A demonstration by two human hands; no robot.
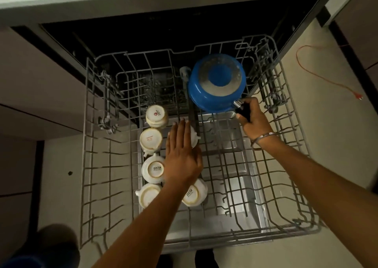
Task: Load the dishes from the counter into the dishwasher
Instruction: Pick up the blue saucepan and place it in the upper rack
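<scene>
A blue saucepan (217, 83) lies upside down at the back right of the pulled-out wire rack (290, 165). My right hand (252, 116) grips its black handle. Several white cups (152, 169) stand upside down in two rows at the rack's middle left. My left hand (182, 155) lies flat with straight fingers over the right row, covering one cup (194, 137) whose edge shows beside my fingers. Another cup (193, 193) sits just under my left wrist.
The dishwasher's dark opening (163, 34) is behind the rack, under the counter edge (143, 0). The open steel door (235, 196) lies below the rack. An orange cable (311, 71) trails over the floor at the right. Cabinet fronts (30, 87) stand to the left.
</scene>
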